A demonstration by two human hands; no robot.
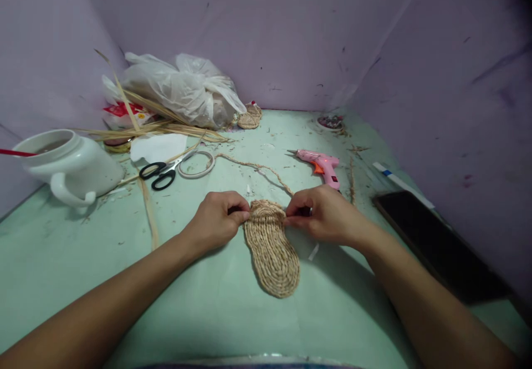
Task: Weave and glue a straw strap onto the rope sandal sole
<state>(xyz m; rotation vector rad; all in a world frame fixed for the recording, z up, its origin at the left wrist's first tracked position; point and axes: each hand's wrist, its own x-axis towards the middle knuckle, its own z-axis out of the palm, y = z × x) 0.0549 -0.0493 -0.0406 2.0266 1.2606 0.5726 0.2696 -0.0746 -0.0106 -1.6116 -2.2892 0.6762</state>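
Observation:
A coiled, braided straw slipper (274,258) lies flat on the green table, its rounded end toward me and a woven strap (268,209) across its far end. My left hand (218,216) pinches the left edge of that strap between thumb and fingers. On the opposite edge, my right hand (322,214) pinches too, thumb under the forefinger. A twisted straw cord (266,168) runs from near my right fingers back toward a roll of tape (197,165). Just beyond my right hand lies a pink glue gun (322,164), its nozzle pointing left.
Black-handled scissors (164,174) lie beside the tape. At the left stands a white mug (78,164). Straw strips (166,128) and a white plastic bag (183,89) are at the back, near a small straw slipper (250,116). A dark phone (436,241) lies at the right.

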